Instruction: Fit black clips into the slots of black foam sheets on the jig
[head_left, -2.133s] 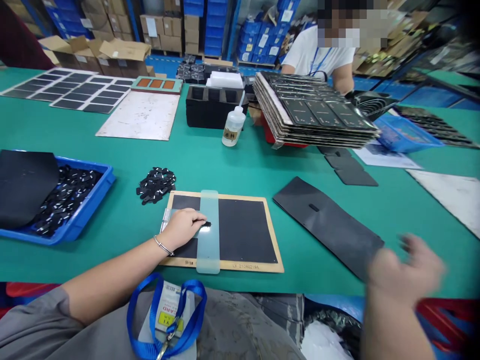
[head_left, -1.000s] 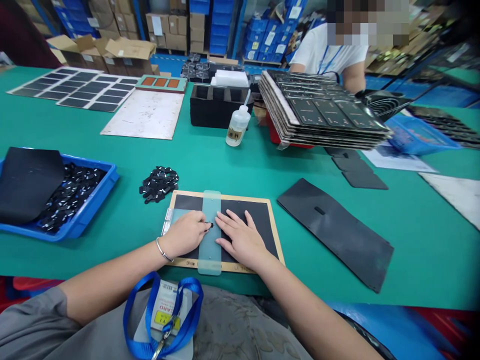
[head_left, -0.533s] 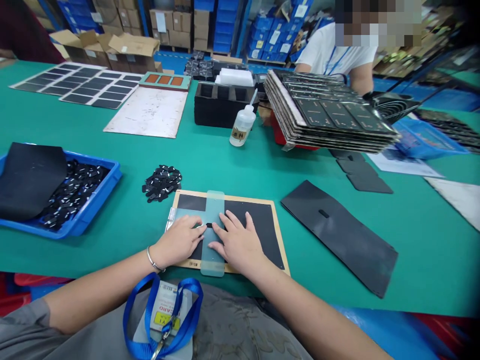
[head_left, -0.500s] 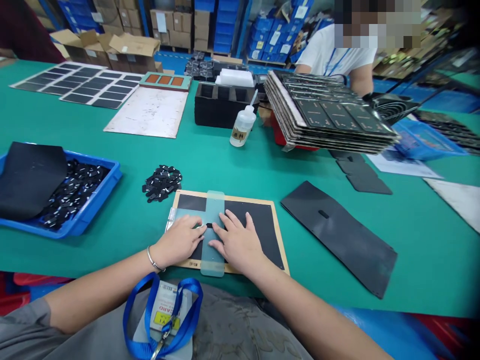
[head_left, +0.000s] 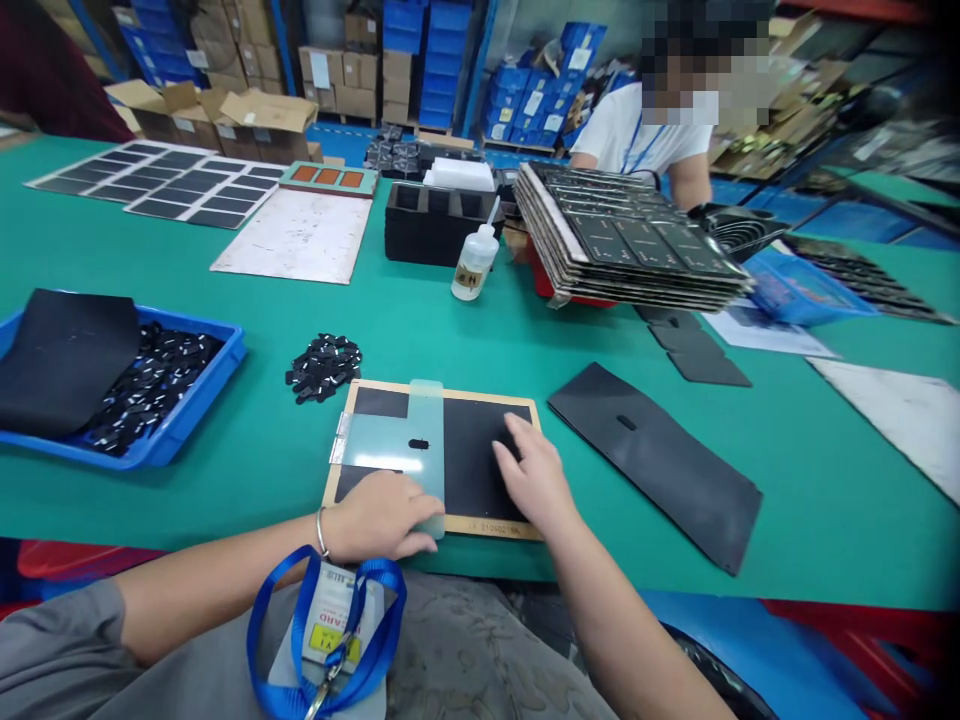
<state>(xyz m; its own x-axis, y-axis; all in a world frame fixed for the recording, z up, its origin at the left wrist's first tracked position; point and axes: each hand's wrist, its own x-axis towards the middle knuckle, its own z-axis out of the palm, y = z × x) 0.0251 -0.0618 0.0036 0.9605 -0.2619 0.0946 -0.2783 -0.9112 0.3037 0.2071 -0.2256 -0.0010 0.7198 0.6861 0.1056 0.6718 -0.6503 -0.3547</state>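
Observation:
A wood-edged board with a black surface (head_left: pixel 480 465) lies on the green table in front of me. Across its left part is a translucent plate (head_left: pixel 427 410) with a small dark slot-shaped spot (head_left: pixel 419 444) near its middle. My left hand (head_left: pixel 386 515) rests at the plate's lower edge, fingers apart, holding nothing that I can see. Over the board's right side is my right hand (head_left: pixel 534 470), fingers spread and nothing in them. Small black pieces (head_left: pixel 324 367) lie in a pile beyond the board's left corner.
A blue tray (head_left: pixel 161 440) of black pieces and a dark sheet stands at left. Black sheets (head_left: pixel 660 460) lie at right. Farther back are a squeeze bottle (head_left: pixel 472 265), a black foam block (head_left: pixel 439 240) and stacked panels (head_left: pixel 637 235). A person (head_left: pixel 649 125) is across the table.
Both hands have left the plate's middle, uncovering the dark spot. My left hand has come down to the plate's lower edge; my right hand has moved right, over the board's black surface.

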